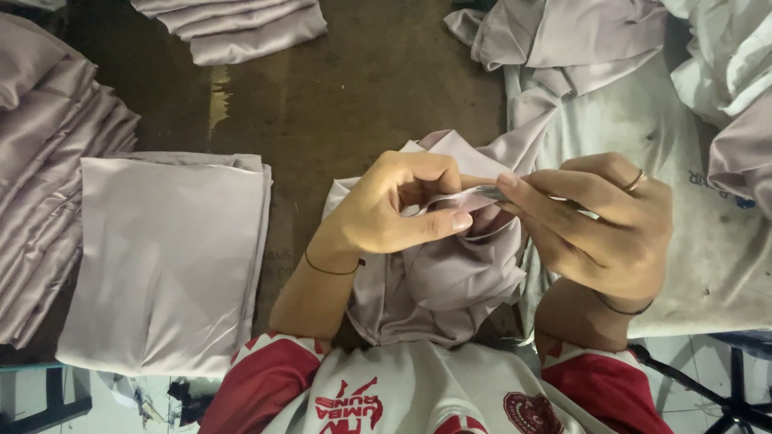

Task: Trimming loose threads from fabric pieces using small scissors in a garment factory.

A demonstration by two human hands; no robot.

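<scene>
Both hands pinch the pale lilac fabric piece [450, 265] above the counter [338, 96], left hand [394, 205] and right hand [599, 221] meeting at its folded edge; advisable to keep each grip tight and edges aligned
</scene>
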